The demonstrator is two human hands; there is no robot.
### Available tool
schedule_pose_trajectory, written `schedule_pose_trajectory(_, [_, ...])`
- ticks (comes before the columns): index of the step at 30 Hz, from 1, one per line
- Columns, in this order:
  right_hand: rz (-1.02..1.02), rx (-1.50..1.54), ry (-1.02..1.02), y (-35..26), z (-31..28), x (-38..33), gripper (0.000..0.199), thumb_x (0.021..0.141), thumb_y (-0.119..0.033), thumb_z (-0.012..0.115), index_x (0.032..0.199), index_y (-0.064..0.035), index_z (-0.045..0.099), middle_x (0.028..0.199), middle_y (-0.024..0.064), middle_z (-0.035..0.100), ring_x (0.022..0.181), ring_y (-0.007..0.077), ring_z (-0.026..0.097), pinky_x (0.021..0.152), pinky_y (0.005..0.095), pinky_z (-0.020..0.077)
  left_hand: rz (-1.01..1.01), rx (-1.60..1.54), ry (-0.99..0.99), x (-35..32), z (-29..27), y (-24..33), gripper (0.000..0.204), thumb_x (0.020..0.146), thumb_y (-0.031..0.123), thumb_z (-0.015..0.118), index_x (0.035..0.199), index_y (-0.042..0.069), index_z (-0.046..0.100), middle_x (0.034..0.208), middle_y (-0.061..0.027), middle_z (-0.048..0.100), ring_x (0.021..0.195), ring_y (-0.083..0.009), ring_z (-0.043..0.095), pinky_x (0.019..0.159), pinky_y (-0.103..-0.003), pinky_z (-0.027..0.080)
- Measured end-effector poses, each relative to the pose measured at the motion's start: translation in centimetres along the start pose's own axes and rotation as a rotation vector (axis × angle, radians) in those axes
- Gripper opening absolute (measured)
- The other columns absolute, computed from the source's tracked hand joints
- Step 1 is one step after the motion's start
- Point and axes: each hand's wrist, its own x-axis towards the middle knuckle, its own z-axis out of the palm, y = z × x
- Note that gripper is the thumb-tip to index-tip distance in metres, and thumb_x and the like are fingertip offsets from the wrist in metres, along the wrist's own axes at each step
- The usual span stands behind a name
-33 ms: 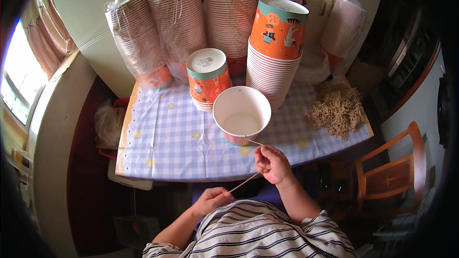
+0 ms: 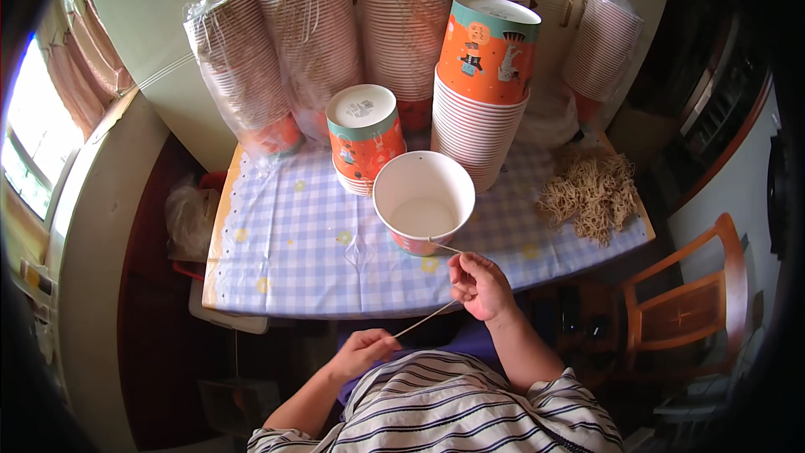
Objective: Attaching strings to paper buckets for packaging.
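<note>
A paper tub (image 2: pixel 425 201), white inside and open at the top, stands near the front of the table. A thin beige cord (image 2: pixel 426 320) runs from a small hole at its near rim to my hands. My right hand (image 2: pixel 481 285) pinches the cord just in front of the tub, with the fingers curled. Lower and to the left, in front of my body, my left hand (image 2: pixel 366 351) is closed on the cord's other end. Between the two hands the cord looks straight and taut. The end inside my left fingers is hidden.
Behind the tub stand a short upside-down tub stack (image 2: pixel 366 138) and a taller stack (image 2: pixel 480 117). Several plastic-wrapped stacks (image 2: pixel 310 42) line the back. A tangled heap of beige cords (image 2: pixel 591 193) lies at right on the checked tablecloth (image 2: pixel 310 260). A wooden chair (image 2: pixel 683 310) stands at right.
My left hand has shifted slightly left, drawing its end of the cord a little farther from my right hand. The tub has stayed in place.
</note>
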Motion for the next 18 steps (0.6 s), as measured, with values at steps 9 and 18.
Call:
schedule_pose_trajectory(9, [0.023, -0.097, 0.077, -0.6, -0.4, 0.5, 0.019, 0.095, -0.018, 0.051, 0.092, -0.0035, 0.063, 0.071, 0.0023, 0.058, 0.047, 0.0035, 0.033, 0.045, 0.0200, 0.0279, 0.016, -0.091, 0.156, -2.3, -3.9, 0.9, 0.024, 0.093, 0.022, 0.057, 0.086, 0.000, 0.065, 0.075, -0.0033, 0.060, 0.069, -0.0114, 0.052, 0.064, -0.026, 0.043])
schedule_pose_trajectory(18, [0.001, -0.368, 0.077, -0.9, -0.7, 0.3, 0.018, 0.094, -0.019, 0.054, 0.094, -0.0036, 0.064, 0.073, 0.0021, 0.059, 0.051, 0.0035, 0.040, 0.049, 0.0184, 0.0344, 0.055, -0.178, 0.197, -1.7, -3.8, 3.0, 0.026, 0.093, 0.022, 0.057, 0.085, -0.002, 0.064, 0.066, 0.0002, 0.052, 0.065, -0.0105, 0.047, 0.063, -0.025, 0.041])
